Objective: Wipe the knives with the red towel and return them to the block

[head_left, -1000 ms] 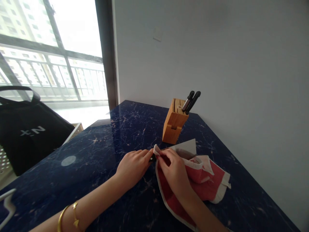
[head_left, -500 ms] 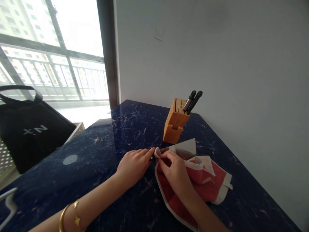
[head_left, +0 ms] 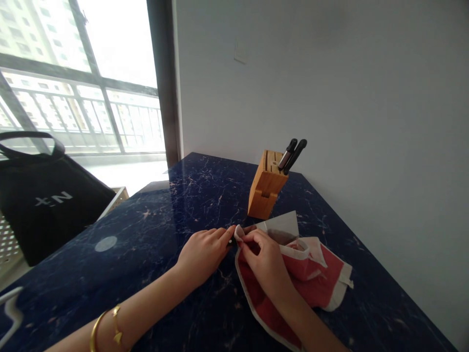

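Note:
My left hand [head_left: 205, 252] is closed around the black handle of a cleaver, of which only a small riveted part shows. The cleaver's wide steel blade [head_left: 287, 226] points right, just in front of the knife block. With thumb and fingertips my right hand [head_left: 264, 259] pinches the pale edge of a red cloth [head_left: 311, 274] with cream trim. That pinched fold sits where handle and blade meet, touching the cleaver. The rest of the cloth lies crumpled on the table under my right hand and forearm, partly covering the blade's lower side.
A wooden knife block [head_left: 267, 188] holding two black-handled tools stands behind the blade on the dark blue marbled table [head_left: 154, 220]. At left are a black bag [head_left: 54, 195] and a white curved object [head_left: 12, 313]. A wall [head_left: 348, 112] borders the right side.
Almost nothing differs. Both hands keep their grips at the cleaver's handle end, and the view has shifted very slightly.

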A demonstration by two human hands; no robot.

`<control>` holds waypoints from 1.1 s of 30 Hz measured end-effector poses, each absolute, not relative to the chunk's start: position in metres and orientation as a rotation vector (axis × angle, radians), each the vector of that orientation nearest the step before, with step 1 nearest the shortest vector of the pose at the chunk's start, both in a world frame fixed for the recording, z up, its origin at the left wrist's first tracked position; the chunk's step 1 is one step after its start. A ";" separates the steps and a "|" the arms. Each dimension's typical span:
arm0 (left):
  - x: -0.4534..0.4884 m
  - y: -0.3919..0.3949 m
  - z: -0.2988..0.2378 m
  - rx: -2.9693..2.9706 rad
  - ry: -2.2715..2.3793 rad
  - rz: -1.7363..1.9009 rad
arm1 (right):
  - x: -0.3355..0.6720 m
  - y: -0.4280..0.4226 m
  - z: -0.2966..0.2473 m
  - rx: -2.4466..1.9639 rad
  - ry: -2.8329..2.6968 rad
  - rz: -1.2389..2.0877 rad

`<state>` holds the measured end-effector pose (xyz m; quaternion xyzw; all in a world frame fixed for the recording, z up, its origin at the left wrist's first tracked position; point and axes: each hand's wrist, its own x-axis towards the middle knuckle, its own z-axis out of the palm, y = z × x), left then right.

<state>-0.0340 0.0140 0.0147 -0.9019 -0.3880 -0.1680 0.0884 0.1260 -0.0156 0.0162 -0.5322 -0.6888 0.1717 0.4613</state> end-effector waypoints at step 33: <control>-0.033 0.015 0.012 -2.697 -1.096 -0.422 | 0.127 -0.017 0.013 -1.290 -1.680 0.432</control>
